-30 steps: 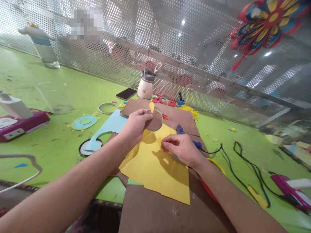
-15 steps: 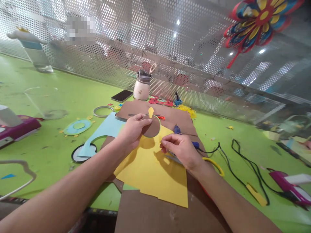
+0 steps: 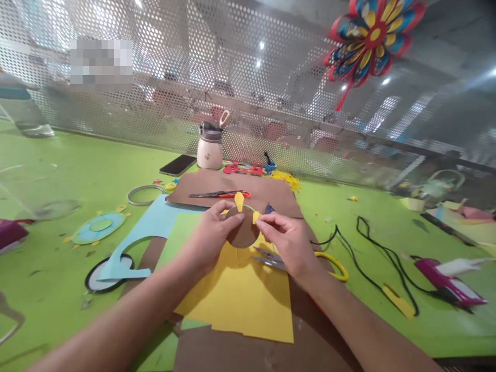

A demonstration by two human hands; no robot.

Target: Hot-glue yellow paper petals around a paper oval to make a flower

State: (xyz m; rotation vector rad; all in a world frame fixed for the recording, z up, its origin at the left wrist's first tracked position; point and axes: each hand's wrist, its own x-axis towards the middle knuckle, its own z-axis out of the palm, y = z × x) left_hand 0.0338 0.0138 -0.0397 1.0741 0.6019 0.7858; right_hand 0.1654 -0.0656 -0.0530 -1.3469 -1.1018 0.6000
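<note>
My left hand (image 3: 211, 232) is closed on a round brown cardboard disc (image 3: 244, 235), its thumb pressed on the face. A yellow paper petal (image 3: 239, 200) stands up from the disc's top edge. My right hand (image 3: 287, 240) pinches a small yellow paper piece (image 3: 256, 217) at the disc's right edge; whether it is stuck there I cannot tell. Below both hands lies a yellow sheet (image 3: 240, 299) on brown cardboard (image 3: 310, 336). Scissors (image 3: 271, 260) with yellow handles rest on the sheet, partly under my right hand.
Tweezers-like tools (image 3: 217, 195) lie on cardboard behind my hands. A light blue cut sheet (image 3: 147, 222), a blue-green paper disc (image 3: 98, 228) and a metal ring (image 3: 145, 195) are at left. Farther back are a phone (image 3: 178, 165) and a bottle (image 3: 210, 150). A black cord (image 3: 368, 279) lies at right.
My right hand has come up to the disc's right edge with a yellow piece now visible in its fingers. The disc sits lower in view, still in my left hand. The view has shifted right.
</note>
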